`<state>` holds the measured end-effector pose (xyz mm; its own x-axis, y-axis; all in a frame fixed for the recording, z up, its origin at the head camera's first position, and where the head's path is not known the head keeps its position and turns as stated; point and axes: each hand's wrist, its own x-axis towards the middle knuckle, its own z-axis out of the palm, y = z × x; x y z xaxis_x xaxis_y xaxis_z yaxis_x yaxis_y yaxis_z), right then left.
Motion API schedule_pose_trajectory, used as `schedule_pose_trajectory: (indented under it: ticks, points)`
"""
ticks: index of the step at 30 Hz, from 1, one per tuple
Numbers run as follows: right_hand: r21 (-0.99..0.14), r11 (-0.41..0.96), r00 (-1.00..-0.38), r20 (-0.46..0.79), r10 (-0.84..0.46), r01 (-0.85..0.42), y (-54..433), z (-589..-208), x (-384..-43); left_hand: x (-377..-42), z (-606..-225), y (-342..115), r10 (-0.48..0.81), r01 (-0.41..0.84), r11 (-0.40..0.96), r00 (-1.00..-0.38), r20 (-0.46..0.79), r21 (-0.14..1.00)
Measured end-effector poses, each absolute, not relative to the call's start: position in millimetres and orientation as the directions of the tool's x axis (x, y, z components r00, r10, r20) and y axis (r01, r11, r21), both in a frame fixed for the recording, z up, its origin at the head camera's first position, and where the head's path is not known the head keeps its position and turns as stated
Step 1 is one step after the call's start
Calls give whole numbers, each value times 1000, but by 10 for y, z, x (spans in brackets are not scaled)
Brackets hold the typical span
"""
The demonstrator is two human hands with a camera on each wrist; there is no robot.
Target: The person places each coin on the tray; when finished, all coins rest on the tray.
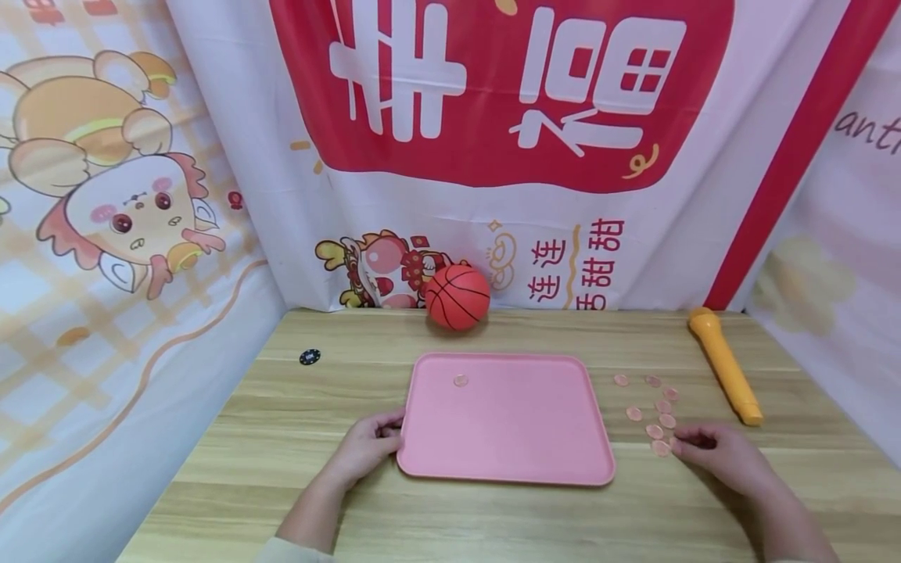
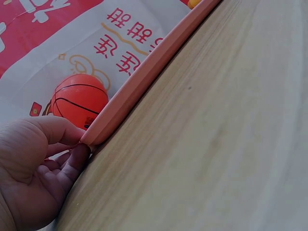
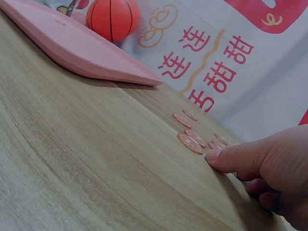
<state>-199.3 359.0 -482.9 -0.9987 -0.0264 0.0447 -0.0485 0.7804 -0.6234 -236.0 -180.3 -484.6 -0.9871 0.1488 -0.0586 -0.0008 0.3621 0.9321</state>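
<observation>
My left hand (image 1: 367, 444) pinches the pink rectangular tray (image 1: 510, 422) at nine o'clock; my right hand (image 1: 723, 457) curls at round coppery coins (image 1: 655, 431), three o'clock, hold unclear; lifting by edge seems best.

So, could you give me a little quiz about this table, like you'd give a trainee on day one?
1. Multiple choice: what lies on the pink tray?
A) the red ball
B) a single coin
C) the black chip

2. True or false: the left hand grips the edge of the tray.

3. Fill in the gap: seen by the head camera, the orange stick lies to the ___ of the loose coins.

Key: 1) B, toward the tray's far left corner in the head view. 2) True. 3) right.
</observation>
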Motion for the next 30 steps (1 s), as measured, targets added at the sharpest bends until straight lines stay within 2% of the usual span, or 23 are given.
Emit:
schedule_pose_trajectory:
  ticks: [7, 12, 15, 21, 27, 30]
  points:
    - [-649, 756, -996, 87, -31, -80, 3555, -4832, -2000, -2349, -4838, -1808, 144, -8, 364, -987, -65, 931]
    - [-632, 774, -999, 53, 8, -28, 3555, -4817, -2000, -2357, -4845, -1811, 144, -4, 354, -988, -59, 935]
    - [-674, 738, -1000, 6, 29, 18, 3551, -4812, -1999, -2357, -4841, -1812, 147, -2, 351, -987, -58, 936]
    - [-855, 505, -993, -104, 60, 120, 3512, -4791, -2022, -2343, -4825, -1820, 155, -3, 353, -986, -61, 936]
    - [-952, 289, -995, -97, 19, 98, 3350, -4695, -2096, -2341, -4817, -1814, 149, -11, 350, -987, -67, 937]
    - [-975, 178, -990, -138, -5, 135, 3188, -4646, -2164, -2345, -4823, -1812, 154, -6, 346, -986, -63, 938]
